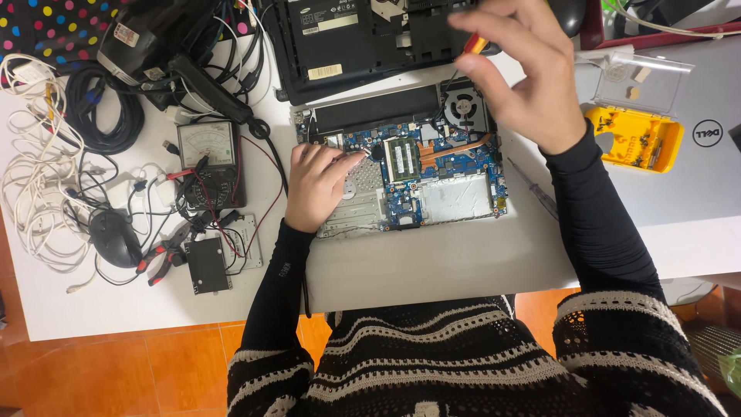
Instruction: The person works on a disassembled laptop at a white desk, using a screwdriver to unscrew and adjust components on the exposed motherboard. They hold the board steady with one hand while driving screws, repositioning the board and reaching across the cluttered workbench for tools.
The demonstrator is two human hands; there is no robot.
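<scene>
Head view: yellow parts case [634, 139] held small screws; left hand [318, 185] flat on opened laptop [401, 170], right hand [519, 73] pinching screwdriver [473, 45].

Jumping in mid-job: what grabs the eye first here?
An opened laptop with its blue circuit board bared sits mid-table, the left hand resting on it. Above it, the right hand pinches a red-and-yellow screwdriver. Tangled cables sprawl at the far left, and a yellow screw box sits right.

Opened laptop base [401, 174], blue board exposed, red-yellow screwdriver [474, 44] above fan
</scene>
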